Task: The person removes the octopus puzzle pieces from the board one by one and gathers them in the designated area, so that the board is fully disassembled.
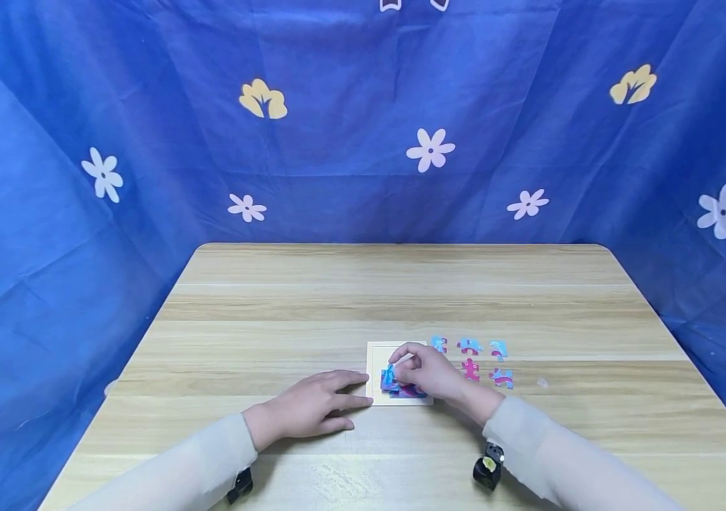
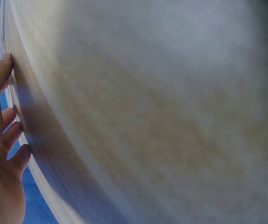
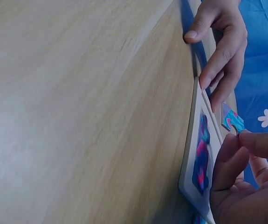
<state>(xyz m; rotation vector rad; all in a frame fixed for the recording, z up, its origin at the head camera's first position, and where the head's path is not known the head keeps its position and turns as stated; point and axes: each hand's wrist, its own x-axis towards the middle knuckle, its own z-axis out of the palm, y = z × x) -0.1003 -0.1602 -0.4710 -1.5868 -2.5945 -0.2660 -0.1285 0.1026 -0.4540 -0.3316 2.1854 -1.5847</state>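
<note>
A pale square puzzle tray (image 1: 377, 399) lies on the table, with joined blue, purple and pink pieces (image 1: 412, 392) along its near side. My right hand (image 1: 428, 370) pinches a blue and pink jigsaw piece (image 3: 231, 117) between thumb and forefinger, tilted up above the tray. My left hand (image 1: 314, 404) is spread flat to the left, its fingertips touching the tray's left edge. In the right wrist view the left fingers (image 3: 224, 58) meet the tray's corner. The left wrist view shows that hand (image 2: 3, 140) only at its margin.
Several loose jigsaw pieces, including a pink one (image 1: 470, 369), lie right of the tray. A small clear scrap (image 1: 542, 382) is farther right. The wooden table (image 1: 401, 291) meets blue flowered cloth (image 1: 350, 142) at the back and sides.
</note>
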